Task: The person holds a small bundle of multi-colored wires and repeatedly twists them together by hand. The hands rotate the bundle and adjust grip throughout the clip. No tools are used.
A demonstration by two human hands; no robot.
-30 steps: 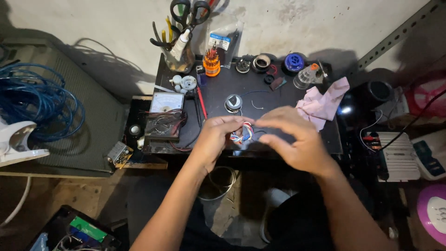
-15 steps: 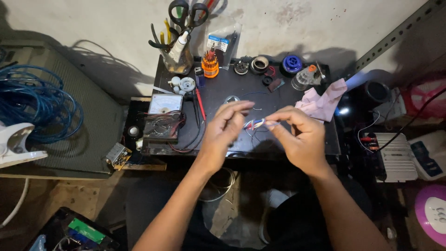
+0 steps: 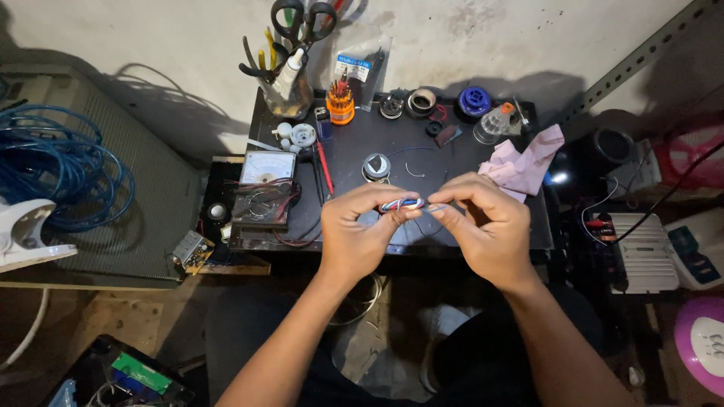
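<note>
Head view: left hand (image 3: 360, 235) and right hand (image 3: 483, 226) both pinch a short bundle of wires (image 3: 401, 203) between closed fingertips, above the dark table (image 3: 354, 162); meter (image 3: 264, 188) at 9 o'clock.

Electronics repair workshop: analog meter (image 3: 265, 167) at the surface's (image 3: 422, 151) left edge, tool jar (image 3: 290, 90) and solder spools (image 3: 475, 100) along its back.
</note>
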